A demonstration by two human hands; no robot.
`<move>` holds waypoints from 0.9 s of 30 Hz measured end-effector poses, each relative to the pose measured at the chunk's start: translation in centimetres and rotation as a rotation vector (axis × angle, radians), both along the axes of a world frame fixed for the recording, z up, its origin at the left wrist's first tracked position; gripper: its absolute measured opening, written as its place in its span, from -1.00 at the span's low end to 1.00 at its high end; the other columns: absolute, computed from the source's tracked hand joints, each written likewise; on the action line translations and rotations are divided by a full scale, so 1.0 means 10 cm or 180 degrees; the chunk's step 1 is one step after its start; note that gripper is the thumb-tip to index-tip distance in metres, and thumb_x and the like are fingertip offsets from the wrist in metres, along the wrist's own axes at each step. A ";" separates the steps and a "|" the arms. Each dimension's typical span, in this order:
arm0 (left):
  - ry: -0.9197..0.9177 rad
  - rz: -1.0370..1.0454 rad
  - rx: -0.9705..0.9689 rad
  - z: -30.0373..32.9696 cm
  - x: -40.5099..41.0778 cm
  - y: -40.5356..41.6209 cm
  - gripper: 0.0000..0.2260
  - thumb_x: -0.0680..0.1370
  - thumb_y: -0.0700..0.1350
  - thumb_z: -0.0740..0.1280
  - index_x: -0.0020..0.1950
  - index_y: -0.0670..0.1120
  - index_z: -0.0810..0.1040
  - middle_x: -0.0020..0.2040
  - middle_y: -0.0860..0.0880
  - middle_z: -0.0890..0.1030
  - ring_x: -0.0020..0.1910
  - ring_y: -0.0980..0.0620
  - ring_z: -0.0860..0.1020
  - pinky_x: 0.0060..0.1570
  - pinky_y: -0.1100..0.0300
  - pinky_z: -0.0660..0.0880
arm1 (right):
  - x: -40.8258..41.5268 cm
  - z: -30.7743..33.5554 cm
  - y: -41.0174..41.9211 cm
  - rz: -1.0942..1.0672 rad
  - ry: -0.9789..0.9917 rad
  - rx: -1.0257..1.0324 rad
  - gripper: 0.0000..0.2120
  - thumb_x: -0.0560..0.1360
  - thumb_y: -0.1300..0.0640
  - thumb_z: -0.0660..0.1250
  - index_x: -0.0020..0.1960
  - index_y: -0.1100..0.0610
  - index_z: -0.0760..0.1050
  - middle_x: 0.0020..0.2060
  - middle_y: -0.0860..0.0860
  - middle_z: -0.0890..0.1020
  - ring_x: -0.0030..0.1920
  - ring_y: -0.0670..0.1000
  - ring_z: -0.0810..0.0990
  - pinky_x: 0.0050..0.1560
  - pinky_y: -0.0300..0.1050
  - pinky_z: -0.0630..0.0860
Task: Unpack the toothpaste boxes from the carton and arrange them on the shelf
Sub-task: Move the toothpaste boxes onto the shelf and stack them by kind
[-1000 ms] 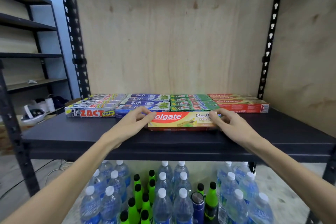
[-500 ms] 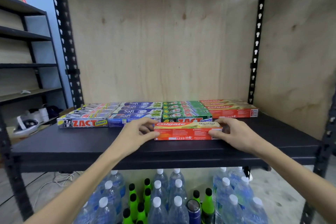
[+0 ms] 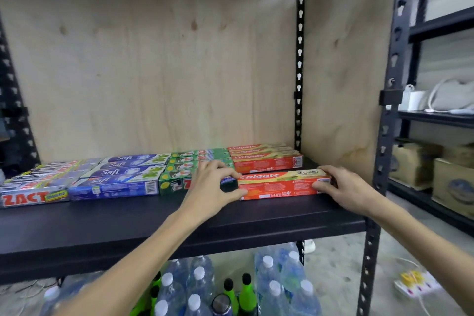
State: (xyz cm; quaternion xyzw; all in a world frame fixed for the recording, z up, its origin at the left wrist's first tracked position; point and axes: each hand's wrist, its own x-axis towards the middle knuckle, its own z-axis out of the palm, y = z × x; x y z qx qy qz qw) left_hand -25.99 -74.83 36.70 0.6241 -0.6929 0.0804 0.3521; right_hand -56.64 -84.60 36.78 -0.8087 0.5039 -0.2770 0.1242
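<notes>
A red and yellow Colgate box (image 3: 280, 184) lies flat on the black shelf (image 3: 154, 223), just in front of a row of matching Colgate boxes (image 3: 265, 158) at the right end. My left hand (image 3: 211, 190) grips its left end and my right hand (image 3: 343, 187) grips its right end. Left of it lie rows of green boxes (image 3: 184, 168), blue Safi boxes (image 3: 120, 174) and silver Zact boxes (image 3: 36, 187). My left hand covers part of the front green box. No carton is in view.
Plywood panels close the back and the right side (image 3: 341, 84) of the bay. Water bottles (image 3: 279, 287) and green bottles (image 3: 246, 295) stand on the floor below. A neighbouring rack at the right holds cardboard boxes (image 3: 454, 185). A power strip (image 3: 415, 285) lies on the floor.
Both hands have slid the Colgate box to the right, from in front of the green boxes to in front of the Colgate row. The camera has turned right.
</notes>
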 end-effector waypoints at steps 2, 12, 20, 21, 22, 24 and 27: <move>-0.0055 0.0085 -0.0026 0.00 -0.05 -0.12 -0.68 0.44 0.24 0.47 0.14 0.17 0.63 0.17 0.16 0.45 0.23 0.13 0.26 0.29 0.06 0.24 | 0.02 -0.03 -0.13 -0.0125 -0.0053 0.0055 -0.55 0.59 -0.06 0.34 0.39 0.16 0.45 0.24 0.14 0.56 0.22 0.12 0.51 0.27 -0.03 0.42; -0.0523 0.0294 0.0102 0.02 0.04 -0.59 -0.62 0.46 0.35 0.36 0.18 0.20 0.52 0.33 0.16 0.41 0.41 0.08 0.24 0.36 0.07 0.18 | 0.25 -0.09 -0.52 -0.0238 -0.0529 0.0062 -0.49 0.60 0.00 0.34 0.51 0.08 0.33 0.35 0.10 0.48 0.32 0.11 0.47 0.36 0.00 0.41; -0.0793 0.0245 0.0219 0.04 0.28 -0.73 -0.44 0.43 0.48 0.26 0.29 0.18 0.44 0.33 0.20 0.46 0.35 0.17 0.35 0.34 0.12 0.30 | 0.38 -0.06 -0.66 -0.0080 -0.0348 -0.0081 -0.43 0.62 0.00 0.30 0.58 0.00 0.22 0.36 0.08 0.44 0.38 0.10 0.41 0.38 -0.09 0.32; -0.0816 0.0287 0.0253 0.05 0.28 -0.74 -0.41 0.43 0.48 0.26 0.32 0.16 0.42 0.35 0.19 0.46 0.36 0.16 0.36 0.33 0.13 0.30 | 0.39 -0.06 -0.67 -0.0074 -0.0304 -0.0077 -0.43 0.63 0.00 0.29 0.58 -0.03 0.21 0.36 0.09 0.43 0.39 0.11 0.39 0.37 -0.10 0.30; -0.0876 0.0334 0.0279 0.04 0.28 -0.74 -0.37 0.44 0.48 0.24 0.38 0.15 0.41 0.38 0.16 0.46 0.38 0.14 0.37 0.33 0.12 0.30 | 0.40 -0.05 -0.69 -0.0074 -0.0248 -0.0069 -0.44 0.63 -0.01 0.28 0.59 -0.05 0.20 0.35 0.11 0.42 0.41 0.13 0.37 0.38 -0.09 0.28; -0.1080 0.0423 0.0280 0.04 0.29 -0.75 -0.30 0.47 0.47 0.19 0.48 0.10 0.37 0.45 0.11 0.44 0.43 0.10 0.36 0.38 0.10 0.28 | 0.42 -0.05 -0.71 -0.0095 -0.0125 -0.0024 -0.45 0.65 -0.02 0.24 0.60 -0.06 0.17 0.36 0.14 0.37 0.45 0.16 0.31 0.41 -0.08 0.24; -0.1342 0.0485 0.0250 0.03 0.31 -0.79 -0.25 0.47 0.50 0.11 0.51 0.06 0.36 0.47 0.09 0.44 0.46 0.08 0.35 0.40 0.09 0.29 | 0.45 -0.06 -0.77 -0.0103 -0.0017 -0.0008 -0.45 0.66 -0.03 0.22 0.61 -0.06 0.17 0.29 0.13 0.38 0.39 0.15 0.35 0.39 -0.08 0.26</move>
